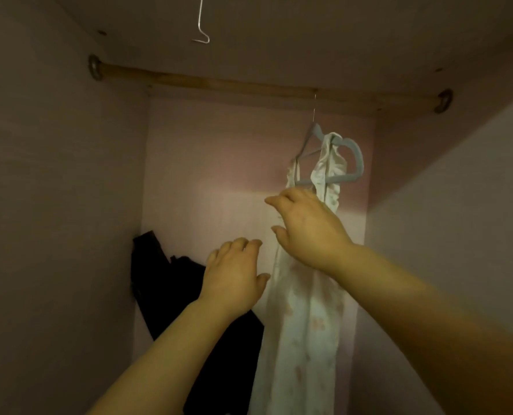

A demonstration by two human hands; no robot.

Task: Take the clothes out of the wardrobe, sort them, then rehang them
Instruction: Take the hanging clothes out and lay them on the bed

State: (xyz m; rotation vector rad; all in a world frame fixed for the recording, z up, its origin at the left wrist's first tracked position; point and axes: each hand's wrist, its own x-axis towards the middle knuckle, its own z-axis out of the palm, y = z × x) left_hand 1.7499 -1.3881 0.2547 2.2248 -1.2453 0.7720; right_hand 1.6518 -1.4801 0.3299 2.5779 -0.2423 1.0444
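pink wardrobe [54,205]: floral dress [303,324] on hanger [354,151], black garment [165,280] | left hand [234,274], right hand [306,226] fingers [274,202] slack

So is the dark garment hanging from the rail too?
No, the dark garment sits low in the back corner, below the wooden rail, which carries only the grey hanger.

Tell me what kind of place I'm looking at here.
Most likely the inside of a wardrobe: a wooden rail spans the side walls, a grey hanger carrying a pale floral dress hangs from it, and dark clothes sit in the back corner.
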